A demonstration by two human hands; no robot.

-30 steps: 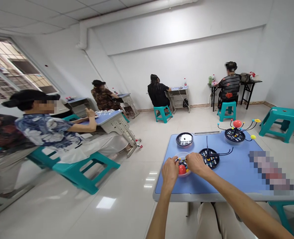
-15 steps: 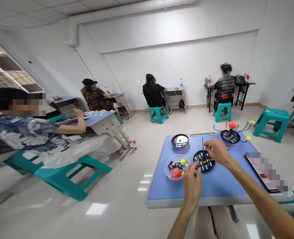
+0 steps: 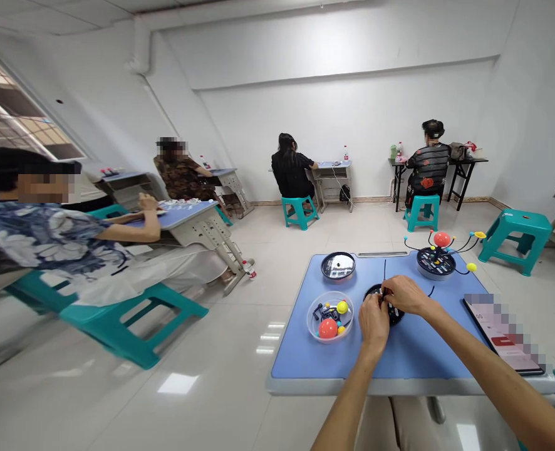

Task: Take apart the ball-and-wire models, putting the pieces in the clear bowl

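Both my hands meet over a round black base (image 3: 396, 315) printed with small labels, which lies on the blue desk. A thin black rod (image 3: 384, 269) rises upright from its middle. My right hand (image 3: 406, 294) has its fingertips closed at the lower part of this rod. My left hand (image 3: 375, 322) is pinched close beside them, and my fingers hide whatever small part is in it. To the left, a clear plastic bowl (image 3: 310, 327) holds a red ball (image 3: 328, 328), yellow balls and black connector pieces.
An assembled planet model (image 3: 436, 263) stands at the desk's back right, its arms sticking out. A round black-rimmed disc (image 3: 338, 267) lies back left. A phone (image 3: 503, 335) lies at the right edge. A short black rod (image 3: 431, 291) is by my right wrist. Other people sit at desks around.
My hands were apart on either side of the rod; they have come together at its foot. My left hand moved right and up, away from the bowl.
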